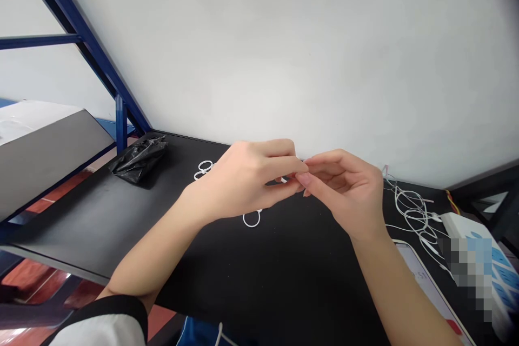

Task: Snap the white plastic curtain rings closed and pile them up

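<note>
My left hand and my right hand meet above the black table, fingertips pinched together on a small white piece that looks like a cable tie. Most of that piece is hidden by the fingers. A closed white tie loop lies on the table just under my left hand. Two more white loops lie behind my left wrist.
A crumpled black plastic bag sits at the table's back left. A heap of loose white ties lies at the right, beside a phone and a white box. A white wall stands behind; a blue metal frame rises at the left.
</note>
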`<state>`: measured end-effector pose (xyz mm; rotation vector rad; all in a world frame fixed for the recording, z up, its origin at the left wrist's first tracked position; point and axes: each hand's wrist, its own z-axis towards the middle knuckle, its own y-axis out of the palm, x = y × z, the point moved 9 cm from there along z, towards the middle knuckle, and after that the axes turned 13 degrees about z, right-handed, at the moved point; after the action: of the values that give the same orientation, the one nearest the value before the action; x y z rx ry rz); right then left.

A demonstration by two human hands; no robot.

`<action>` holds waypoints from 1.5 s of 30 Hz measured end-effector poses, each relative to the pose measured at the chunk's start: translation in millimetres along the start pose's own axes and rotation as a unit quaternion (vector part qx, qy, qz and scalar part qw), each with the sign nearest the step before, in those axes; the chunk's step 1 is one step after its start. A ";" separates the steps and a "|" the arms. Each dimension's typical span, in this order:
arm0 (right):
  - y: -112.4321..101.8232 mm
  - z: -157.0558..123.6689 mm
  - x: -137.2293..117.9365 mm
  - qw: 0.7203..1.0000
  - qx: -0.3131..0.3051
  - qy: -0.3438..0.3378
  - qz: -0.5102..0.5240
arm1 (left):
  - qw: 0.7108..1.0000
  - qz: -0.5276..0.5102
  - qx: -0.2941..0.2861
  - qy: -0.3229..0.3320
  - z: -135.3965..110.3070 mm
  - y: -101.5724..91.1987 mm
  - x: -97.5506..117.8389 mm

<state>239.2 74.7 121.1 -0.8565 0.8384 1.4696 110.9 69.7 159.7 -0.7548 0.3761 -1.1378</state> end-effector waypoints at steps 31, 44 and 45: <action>-10.2 0.7 -6.1 0.988 0.034 -0.067 0.138 | 0.990 -0.117 -0.057 -0.063 3.6 19.5 -7.8; -7.0 -1.5 -8.9 0.989 0.008 -0.098 0.111 | 0.986 -0.131 -0.038 -0.092 4.9 15.9 -8.0; -7.9 -1.4 -9.2 0.989 0.011 -0.100 0.108 | 0.987 -0.127 -0.034 -0.090 5.1 15.0 -7.8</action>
<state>247.6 69.7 128.3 -0.6037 0.8128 1.7020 121.1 81.8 152.0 -0.9782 0.1699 -1.2872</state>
